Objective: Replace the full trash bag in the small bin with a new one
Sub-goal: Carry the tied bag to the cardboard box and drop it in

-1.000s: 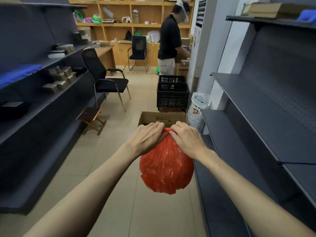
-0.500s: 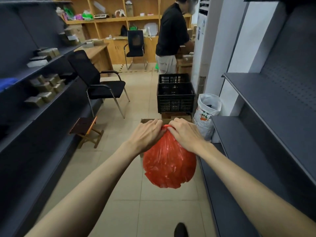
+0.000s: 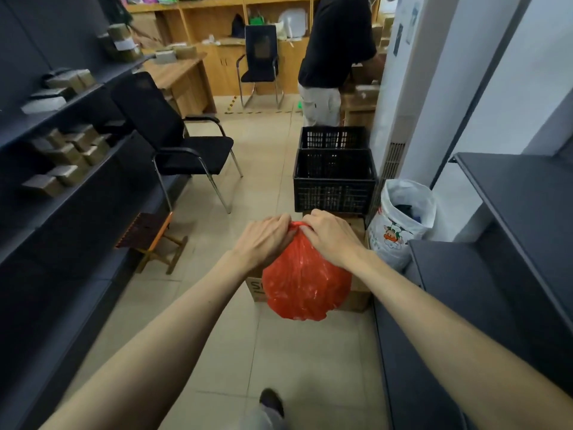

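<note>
Lighting's pretty flat and even indoors, brightest at the top of the frame where the wooden shelving (image 3: 217,13) sits. The dark shelves (image 3: 62,212) down the left edge go murky and a bit smeared with motion blur. The wide-angle lens bends the right shelves (image 3: 511,228) and stretches my forearms at the bottom corners. Soft sheen on the red bag (image 3: 305,283), faint shadows on the floor tiles (image 3: 266,187). My shoe (image 3: 271,401) at bottom centre is blurry.

both hands (image 3: 297,240) pinch the gathered top of a full red trash bag (image 3: 305,283).
</note>
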The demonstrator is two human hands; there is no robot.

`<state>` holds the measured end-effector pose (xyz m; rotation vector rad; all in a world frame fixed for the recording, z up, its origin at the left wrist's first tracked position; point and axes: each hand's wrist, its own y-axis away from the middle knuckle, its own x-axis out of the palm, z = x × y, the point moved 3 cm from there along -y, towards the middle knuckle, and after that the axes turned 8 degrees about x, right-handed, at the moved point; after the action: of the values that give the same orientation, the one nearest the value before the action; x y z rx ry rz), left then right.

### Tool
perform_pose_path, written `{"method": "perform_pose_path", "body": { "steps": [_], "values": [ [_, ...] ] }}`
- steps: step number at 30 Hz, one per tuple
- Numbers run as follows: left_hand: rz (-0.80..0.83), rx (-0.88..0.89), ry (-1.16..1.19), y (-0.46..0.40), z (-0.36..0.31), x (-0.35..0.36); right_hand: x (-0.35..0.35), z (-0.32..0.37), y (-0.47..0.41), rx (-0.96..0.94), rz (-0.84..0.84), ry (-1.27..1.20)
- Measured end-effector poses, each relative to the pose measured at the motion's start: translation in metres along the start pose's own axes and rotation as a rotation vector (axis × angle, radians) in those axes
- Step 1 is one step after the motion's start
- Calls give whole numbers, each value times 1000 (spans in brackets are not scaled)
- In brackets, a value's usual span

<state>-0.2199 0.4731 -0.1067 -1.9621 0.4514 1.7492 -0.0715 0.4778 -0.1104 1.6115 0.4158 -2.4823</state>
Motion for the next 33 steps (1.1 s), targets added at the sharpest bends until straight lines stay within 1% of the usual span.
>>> {"method": "perform_pose_path", "body": {
  "steps": [7,10,16,20,23,26,30,33],
  "values": [
    [22,49,74,-118,91,65,48,-60,-129,57,28,25],
    [48,67,157,-159,123,95,70,-85,-172,116,49,12],
    [143,97,229,-240,182,148,116,-128,-254,192,55,65],
    [191,65,274,-287,214,194,156,-163,-302,254,60,31],
    [213,49,270,-320,239,251,206,-202,-332,292,62,-1],
    [246,40,257,-339,264,327,275,-242,-353,322,105,-37],
    [317,-16,254,-344,290,438,378,-291,-367,344,160,18],
    [368,-15,301,-342,301,508,449,-321,-366,356,238,50]
  ]
}}
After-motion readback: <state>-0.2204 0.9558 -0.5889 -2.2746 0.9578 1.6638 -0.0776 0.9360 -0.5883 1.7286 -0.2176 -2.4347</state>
